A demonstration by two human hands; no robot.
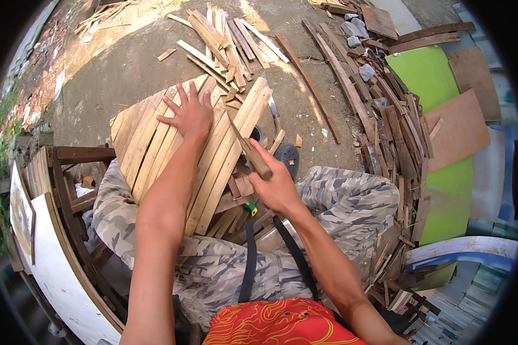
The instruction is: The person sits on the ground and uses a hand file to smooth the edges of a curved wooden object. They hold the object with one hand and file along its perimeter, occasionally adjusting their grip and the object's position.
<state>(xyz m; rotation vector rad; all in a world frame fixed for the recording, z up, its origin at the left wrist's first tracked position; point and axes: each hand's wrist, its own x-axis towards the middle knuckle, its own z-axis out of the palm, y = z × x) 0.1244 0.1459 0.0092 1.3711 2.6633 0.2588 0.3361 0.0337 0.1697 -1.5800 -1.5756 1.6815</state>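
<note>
A panel of pale wooden slats [149, 149] lies slanted across my left thigh, its slats side by side with narrow gaps. My left hand [190, 112] rests on its upper part with the fingers spread. My right hand [275, 183] is wrapped around the handle of a wooden-handled bladed tool [255, 159]. The tool's narrow, dark blade points up and left, over the panel's right-hand slats. Whether the blade touches the wood, I cannot tell. Below the panel's right edge, a small yellow-and-green object [250, 208] sits near my lap.
Loose wooden strips [221, 43] lie heaped on the ground ahead. Scrap boards [400, 135] are piled along the right, beside a bright green sheet [426, 80]. A dark wooden frame [80, 155] and a white curved board [63, 259] stand at my left. A dark clog [288, 158] shows near my right hand.
</note>
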